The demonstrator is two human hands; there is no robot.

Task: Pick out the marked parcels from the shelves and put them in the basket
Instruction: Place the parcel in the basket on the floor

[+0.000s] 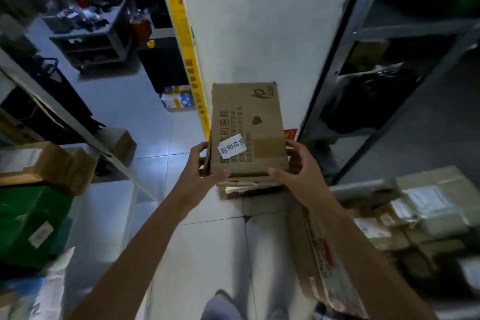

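Cardboard parcel (249,122), brown, with a white printed label (232,149) on its top face near the left edge. It is held in the air above the tiled floor (155,125), between the left shelf (65,117) and the right shelf (335,65). The left hand (205,166) clasps the near left corner, thumb on top; the right hand (293,166) clasps the near right corner likewise. Flatter cardboard (246,187) sits just beneath; held or not, cannot tell.

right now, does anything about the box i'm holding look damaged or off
Yes. The white label on the cardboard box sits crooked. Just under the box, between the left hand and right hand, a torn cardboard edge looks ragged, with pale material showing. Whether that is a second parcel is unclear.
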